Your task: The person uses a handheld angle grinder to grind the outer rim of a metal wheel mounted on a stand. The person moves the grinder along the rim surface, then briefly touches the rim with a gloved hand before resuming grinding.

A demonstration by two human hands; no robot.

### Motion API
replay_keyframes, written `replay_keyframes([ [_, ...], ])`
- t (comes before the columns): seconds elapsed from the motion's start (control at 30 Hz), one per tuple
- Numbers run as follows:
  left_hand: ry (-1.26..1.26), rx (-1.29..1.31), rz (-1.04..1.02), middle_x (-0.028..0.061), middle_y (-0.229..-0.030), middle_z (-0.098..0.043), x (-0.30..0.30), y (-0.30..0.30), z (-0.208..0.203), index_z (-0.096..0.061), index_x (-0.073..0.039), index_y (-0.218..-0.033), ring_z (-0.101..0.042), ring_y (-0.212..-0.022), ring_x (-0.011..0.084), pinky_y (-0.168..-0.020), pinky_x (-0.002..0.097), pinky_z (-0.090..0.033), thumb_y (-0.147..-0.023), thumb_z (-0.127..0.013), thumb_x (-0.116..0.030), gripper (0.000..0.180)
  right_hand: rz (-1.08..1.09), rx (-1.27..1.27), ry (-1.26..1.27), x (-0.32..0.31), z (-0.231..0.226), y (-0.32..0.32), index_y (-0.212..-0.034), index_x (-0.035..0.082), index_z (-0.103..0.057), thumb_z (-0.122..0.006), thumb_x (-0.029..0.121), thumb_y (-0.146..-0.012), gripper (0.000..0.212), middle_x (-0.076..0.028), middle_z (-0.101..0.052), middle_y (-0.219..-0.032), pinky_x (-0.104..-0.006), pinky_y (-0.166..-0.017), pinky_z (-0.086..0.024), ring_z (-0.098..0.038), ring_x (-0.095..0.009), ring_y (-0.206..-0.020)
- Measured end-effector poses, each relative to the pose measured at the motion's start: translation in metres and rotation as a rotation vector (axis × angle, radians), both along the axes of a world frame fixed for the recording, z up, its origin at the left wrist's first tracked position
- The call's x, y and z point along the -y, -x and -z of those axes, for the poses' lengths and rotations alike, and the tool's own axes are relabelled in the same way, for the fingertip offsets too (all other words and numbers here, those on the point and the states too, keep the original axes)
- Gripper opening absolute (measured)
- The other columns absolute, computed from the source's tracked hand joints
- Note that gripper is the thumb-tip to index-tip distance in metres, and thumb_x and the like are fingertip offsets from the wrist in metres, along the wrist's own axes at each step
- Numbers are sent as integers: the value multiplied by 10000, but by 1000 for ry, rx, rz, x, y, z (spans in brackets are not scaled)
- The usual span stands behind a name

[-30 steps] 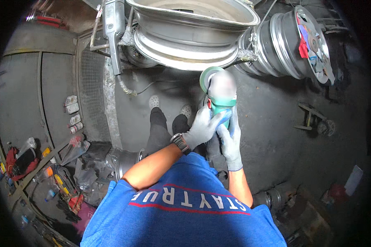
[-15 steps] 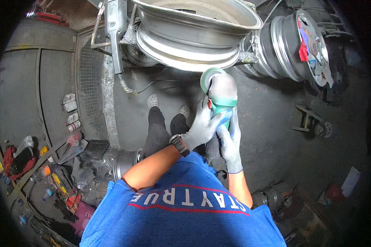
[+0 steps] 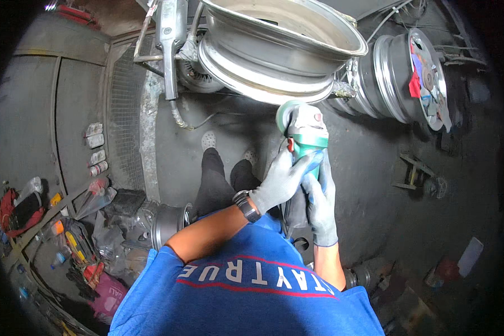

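Observation:
Both my hands wear light grey gloves and are wrapped round a green angle grinder (image 3: pixel 309 140) with a silver head. My left hand (image 3: pixel 281 180) grips its body from the left, near a red switch. My right hand (image 3: pixel 321 207) holds the body from the right and below. A pale green round disc (image 3: pixel 285 116) sits on the left of the grinder's head. Just beyond it is a large silver wheel rim (image 3: pixel 263 75), mounted on a metal frame. The disc's upper edge is close to the rim's lower lip; I cannot tell whether they touch.
More silver rims (image 3: pixel 395 78) stand at the right, with rags and small items (image 3: pixel 425 78) on one face. A grey power tool (image 3: pixel 169 39) hangs at the left of the frame. A small wheeled stand (image 3: pixel 417 173) lies on the floor. Bags and clutter (image 3: pixel 103 241) lie at left.
The view has shifted, so the rim and frame appear lower and further right. My hands and the grinder appear slightly right and lower, still in the same grip.

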State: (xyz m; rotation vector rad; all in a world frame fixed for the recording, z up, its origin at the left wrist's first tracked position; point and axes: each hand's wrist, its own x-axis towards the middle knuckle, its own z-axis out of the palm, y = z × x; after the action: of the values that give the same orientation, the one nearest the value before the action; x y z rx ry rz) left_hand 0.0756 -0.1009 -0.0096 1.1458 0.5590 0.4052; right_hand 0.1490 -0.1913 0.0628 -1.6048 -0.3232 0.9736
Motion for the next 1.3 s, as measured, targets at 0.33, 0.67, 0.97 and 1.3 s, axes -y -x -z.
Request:
replay_keyframes([
  [0.33,136,-181,120,157,-1144,-654,-21,3,-23,-591,25,-1258,-619,-1030,166,-884,347,-505,-1079,-545,-286,362,39,-23,19,-16,-17,8,-1601,-65,-215,-585,109,-986,739,-192,-463,-1524,-337,-1135,-380,-469,-223,-1360],
  [0.67,574,-17,-65,95,-1159,-685,-48,51,-14,-613,5,-1301,-669,-1032,151,-878,321,-551,-1048,-570,-233,350,-193,133,127,-47,-19,30,-1621,-10,-196,-639,153,-963,810,-255,-519,-1469,-339,-1098,-415,-524,-254,-1328],
  [0.97,316,76,59,119,-1282,-633,-18,0,-29,-530,18,-1383,-612,-1174,168,-1017,328,-479,-1095,-492,-244,391,77,27,23,-15,-20,5,-1606,-55,-215,-578,96,-980,739,-176,-495,-1496,-325,-1122,-381,-507,-224,-1317],
  [1.3,494,67,-18,105,-1281,-634,-11,17,-4,-532,16,-1382,-626,-1165,165,-1003,322,-504,-1073,-534,-206,380,-56,65,75,-17,-17,16,-1606,-51,-219,-590,92,-961,758,-206,-482,-1508,-346,-1144,-367,-477,-237,-1363],
])
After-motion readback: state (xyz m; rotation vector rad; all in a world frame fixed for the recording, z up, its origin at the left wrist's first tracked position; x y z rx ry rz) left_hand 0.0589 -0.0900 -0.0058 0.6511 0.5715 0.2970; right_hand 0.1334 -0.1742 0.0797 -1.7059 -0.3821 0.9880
